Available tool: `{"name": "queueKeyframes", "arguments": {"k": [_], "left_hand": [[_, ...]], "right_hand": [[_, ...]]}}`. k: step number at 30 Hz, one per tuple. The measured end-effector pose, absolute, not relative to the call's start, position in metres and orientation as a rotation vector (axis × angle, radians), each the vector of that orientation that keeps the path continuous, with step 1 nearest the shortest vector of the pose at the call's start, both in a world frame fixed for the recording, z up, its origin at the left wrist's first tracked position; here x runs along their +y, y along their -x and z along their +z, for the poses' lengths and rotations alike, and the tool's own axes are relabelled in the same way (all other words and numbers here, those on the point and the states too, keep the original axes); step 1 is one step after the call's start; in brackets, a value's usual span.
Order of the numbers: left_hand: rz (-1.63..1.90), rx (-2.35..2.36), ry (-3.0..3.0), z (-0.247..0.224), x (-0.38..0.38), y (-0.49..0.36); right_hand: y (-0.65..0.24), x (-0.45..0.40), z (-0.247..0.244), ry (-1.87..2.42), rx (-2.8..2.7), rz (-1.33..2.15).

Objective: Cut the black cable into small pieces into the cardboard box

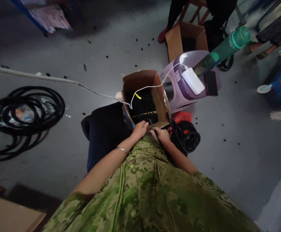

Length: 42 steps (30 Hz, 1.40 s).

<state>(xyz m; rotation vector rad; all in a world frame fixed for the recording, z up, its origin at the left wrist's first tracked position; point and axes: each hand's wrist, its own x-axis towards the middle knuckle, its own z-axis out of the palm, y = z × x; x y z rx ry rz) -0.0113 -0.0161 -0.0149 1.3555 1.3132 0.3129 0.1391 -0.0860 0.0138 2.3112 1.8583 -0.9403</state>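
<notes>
Our right grip (pixel 163 136) is closed around what look like scissors (pixel 153 127), blades angled over the near edge of the cardboard box (pixel 161 100), probably to keep them close to the black pieces (pixel 144 104) inside. Our left grip (pixel 139 130) is at that same edge, fingers bent together; we cannot tell whether it pinches anything. The box sits right in front of us, likely so both hands reach it easily. Beside it, 1 purple stool (pixel 180 88) supports a white device (pixel 193 81), perhaps to keep it off the floor (pixel 101 77).
</notes>
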Motion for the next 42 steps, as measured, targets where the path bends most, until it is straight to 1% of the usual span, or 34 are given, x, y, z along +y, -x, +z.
{"name": "queueKeyframes", "arguments": {"k": [11, 16, 20, 25, 27, 29, 31, 33, 35, 38, 42], "left_hand": [[0.267, 1.374, -1.323, -0.017, -0.017, 0.011], [0.401, 1.589, -1.248, -0.016, -0.013, 0.012], [0.400, 1.406, -1.192, -0.007, -0.018, 0.010], [0.497, 1.251, -0.911, 0.011, -0.022, 0.022], [0.571, 1.185, -0.682, 0.020, -0.025, 0.035], [0.672, 1.097, -0.441, 0.029, -0.031, 0.049], [0.788, 1.033, -0.324, 0.038, -0.039, 0.062], [0.886, 1.011, -0.275, 0.046, -0.047, 0.070], [0.968, 1.022, -0.259, 0.051, -0.054, 0.074], [1.089, 1.135, -0.346, 0.056, -0.060, 0.077], [1.169, 1.352, -0.681, 0.063, -0.065, 0.092]], "right_hand": [[-0.139, -0.102, -0.005, -2.291, 1.967, -0.905], [-0.148, -0.126, -0.018, -2.441, 1.950, -0.950], [-0.157, -0.142, -0.027, -2.597, 1.862, -1.131], [-0.157, -0.143, -0.036, -2.751, 1.598, -1.636], [-0.155, -0.143, -0.037, -2.721, 1.601, -1.749], [-0.153, -0.145, -0.040, -2.617, 1.748, -1.752], [-0.152, -0.150, -0.044, -2.474, 1.901, -1.712], [-0.153, -0.155, -0.051, -2.365, 1.941, -1.696], [-0.154, -0.162, -0.059, -2.341, 1.903, -1.698], [-0.160, -0.172, -0.066, -2.374, 1.864, -1.715], [-0.169, -0.182, -0.063, -2.411, 1.848, -1.672]]}}
